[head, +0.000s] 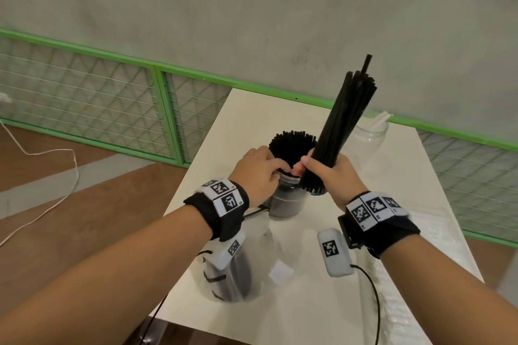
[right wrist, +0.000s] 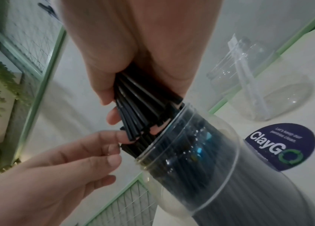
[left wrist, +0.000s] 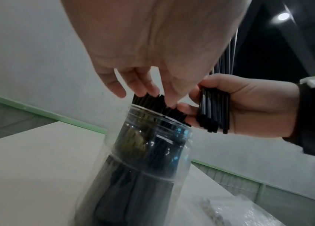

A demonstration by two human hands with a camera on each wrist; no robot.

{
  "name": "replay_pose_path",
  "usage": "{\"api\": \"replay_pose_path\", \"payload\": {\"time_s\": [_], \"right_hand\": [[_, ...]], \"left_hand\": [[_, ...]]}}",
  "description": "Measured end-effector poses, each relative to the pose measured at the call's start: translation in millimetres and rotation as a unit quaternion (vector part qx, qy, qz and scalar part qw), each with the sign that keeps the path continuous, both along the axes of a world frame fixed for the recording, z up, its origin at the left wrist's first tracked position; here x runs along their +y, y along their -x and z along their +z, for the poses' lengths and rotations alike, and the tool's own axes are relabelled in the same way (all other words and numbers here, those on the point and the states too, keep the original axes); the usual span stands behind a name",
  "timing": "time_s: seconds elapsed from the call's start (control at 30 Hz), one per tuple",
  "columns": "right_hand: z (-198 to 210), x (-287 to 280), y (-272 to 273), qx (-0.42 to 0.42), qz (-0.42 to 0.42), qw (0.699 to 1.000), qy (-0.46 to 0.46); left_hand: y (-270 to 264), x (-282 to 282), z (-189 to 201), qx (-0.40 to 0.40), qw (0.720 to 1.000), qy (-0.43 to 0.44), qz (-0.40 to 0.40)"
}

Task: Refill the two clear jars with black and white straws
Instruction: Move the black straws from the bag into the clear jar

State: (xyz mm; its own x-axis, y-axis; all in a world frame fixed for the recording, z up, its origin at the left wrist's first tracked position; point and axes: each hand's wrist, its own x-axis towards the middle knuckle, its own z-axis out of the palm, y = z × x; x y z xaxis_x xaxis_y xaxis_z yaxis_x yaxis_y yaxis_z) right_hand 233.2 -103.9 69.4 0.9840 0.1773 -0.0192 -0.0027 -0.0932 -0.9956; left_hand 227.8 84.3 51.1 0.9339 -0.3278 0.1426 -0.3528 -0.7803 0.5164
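Note:
A clear jar (head: 288, 199) packed with black straws (head: 291, 145) stands mid-table. My left hand (head: 269, 168) reaches over its near rim, and its straight fingertips (left wrist: 150, 90) touch the straw tops. Just right of the jar's mouth, my right hand (head: 322, 173) grips a thick bundle of black straws (head: 344, 120). The bundle leans up and to the right, and its lower ends (right wrist: 139, 110) touch the jar's rim (right wrist: 172, 126). A second clear jar (head: 370, 134) at the back right holds only a few pale straws (right wrist: 247, 82).
A plastic bag of black straws (head: 241, 266) lies at the white table's (head: 280, 109) near left, and crinkled clear wrapping (head: 406, 302) at its near right. A round dark "ClayGo" sticker (right wrist: 280, 146) is beside the full jar. A green mesh fence (head: 157, 84) runs behind.

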Motion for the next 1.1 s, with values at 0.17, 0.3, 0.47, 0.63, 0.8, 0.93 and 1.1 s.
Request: {"api": "replay_pose_path", "payload": {"time_s": [0.17,0.3,0.47,0.63,0.8,0.93,1.1], "right_hand": [[4,9,-23,0.012,0.009,0.999,-0.035],[5,12,-38,0.041,-0.005,0.997,-0.068],[-7,13,-48,0.013,0.011,0.997,-0.072],[-17,12,-47,-0.074,0.021,0.997,0.018],[-28,14,-44,-0.077,-0.015,0.997,0.029],[-26,22,-51,-0.077,-0.001,0.996,0.05],[-28,25,-50,-0.077,-0.028,0.996,0.035]], "left_hand": [[-20,-6,2,0.0,0.993,0.07,0.1],[-46,-11,-2,0.125,0.986,0.093,0.067],[-66,-8,-1,0.159,0.978,0.116,0.063],[-64,-5,-2,0.122,0.985,0.102,0.062],[-63,-2,-3,0.114,0.988,0.094,0.048],[-60,1,-1,0.111,0.99,0.085,0.036],[-55,0,-1,0.12,0.988,0.085,0.046]]}}
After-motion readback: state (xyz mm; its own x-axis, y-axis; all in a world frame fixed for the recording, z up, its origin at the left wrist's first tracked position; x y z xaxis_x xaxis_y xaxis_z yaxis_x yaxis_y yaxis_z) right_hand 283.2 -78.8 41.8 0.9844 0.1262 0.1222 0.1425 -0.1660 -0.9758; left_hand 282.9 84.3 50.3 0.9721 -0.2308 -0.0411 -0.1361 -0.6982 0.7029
